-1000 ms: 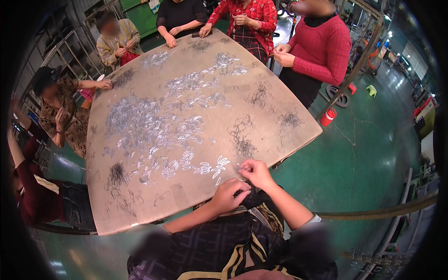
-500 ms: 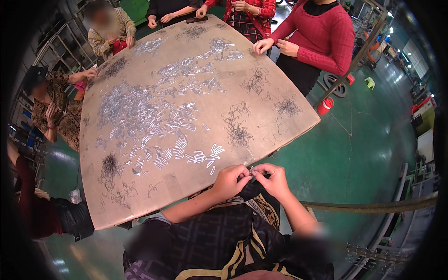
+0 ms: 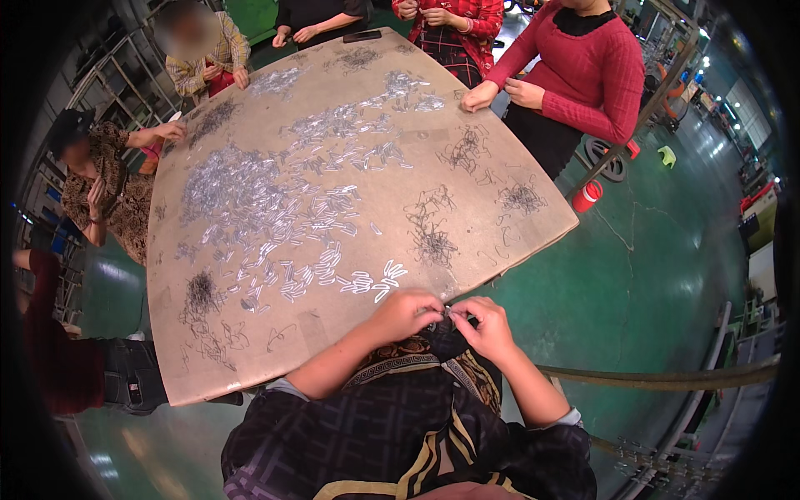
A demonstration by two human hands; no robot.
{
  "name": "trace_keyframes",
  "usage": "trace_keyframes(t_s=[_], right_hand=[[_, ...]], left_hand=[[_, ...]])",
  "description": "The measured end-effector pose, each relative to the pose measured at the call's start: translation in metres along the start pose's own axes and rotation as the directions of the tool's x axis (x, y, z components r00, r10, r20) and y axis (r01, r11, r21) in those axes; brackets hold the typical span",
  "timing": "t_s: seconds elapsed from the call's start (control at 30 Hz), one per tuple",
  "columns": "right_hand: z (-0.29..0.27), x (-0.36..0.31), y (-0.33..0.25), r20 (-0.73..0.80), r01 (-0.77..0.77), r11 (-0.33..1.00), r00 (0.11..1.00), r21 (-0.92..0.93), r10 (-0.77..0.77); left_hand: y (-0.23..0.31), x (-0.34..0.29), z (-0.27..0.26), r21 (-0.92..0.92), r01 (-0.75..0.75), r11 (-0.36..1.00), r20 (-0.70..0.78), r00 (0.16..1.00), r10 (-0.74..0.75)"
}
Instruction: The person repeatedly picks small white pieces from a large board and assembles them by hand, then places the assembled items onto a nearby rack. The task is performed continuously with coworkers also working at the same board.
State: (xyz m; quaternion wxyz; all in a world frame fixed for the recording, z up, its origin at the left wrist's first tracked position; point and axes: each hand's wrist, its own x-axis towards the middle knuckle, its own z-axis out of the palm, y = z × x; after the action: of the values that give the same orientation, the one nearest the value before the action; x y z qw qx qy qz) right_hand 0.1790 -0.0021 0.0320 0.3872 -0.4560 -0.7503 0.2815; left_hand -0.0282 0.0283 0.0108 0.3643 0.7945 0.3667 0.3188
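Note:
My left hand [image 3: 407, 317] and my right hand [image 3: 487, 327] meet just off the table's near edge, fingertips pinched together. Between them sits something small with a shiny glint, too small to make out. Beyond my left hand, several flat, oblong silver metal pieces [image 3: 390, 273] lie loose on the brown-covered table [image 3: 275, 367]. They trail back to a large spread of the same pieces [image 3: 229, 187]. Farther right, a tangle of thin, dark bent wires [image 3: 433, 242] rests on the tabletop.
More dark wire piles [image 3: 200, 292] lie around the table's rim. Several co-workers stand or sit about it, one in a red pullover [image 3: 592, 75] at the far right. A phone [image 3: 362, 36] lies at the far edge. A red container [image 3: 587, 196] stands beyond the right edge.
My fingers have shifted slightly while staying pinched together. Across the table, the co-worker in red has drawn a hand back from near the phone. The whole view has tilted a little.

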Motion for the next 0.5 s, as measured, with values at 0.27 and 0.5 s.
trace_keyframes(t_s=[0.27, 0.5], right_hand=[[-0.001, -0.002, 0.005, -0.011, -0.009, 1.000, 1.000, -0.005, 0.009], [-0.001, -0.003, 0.008, -0.050, -0.021, 1.000, 0.998, 0.006, 0.022]], left_hand=[[-0.069, 0.052, -0.018, 0.613, -0.201, 0.764, 0.032, 0.973, 0.230], [-0.070, 0.064, -0.017, 0.701, -0.290, 0.651, 0.187, 0.956, 0.225]])
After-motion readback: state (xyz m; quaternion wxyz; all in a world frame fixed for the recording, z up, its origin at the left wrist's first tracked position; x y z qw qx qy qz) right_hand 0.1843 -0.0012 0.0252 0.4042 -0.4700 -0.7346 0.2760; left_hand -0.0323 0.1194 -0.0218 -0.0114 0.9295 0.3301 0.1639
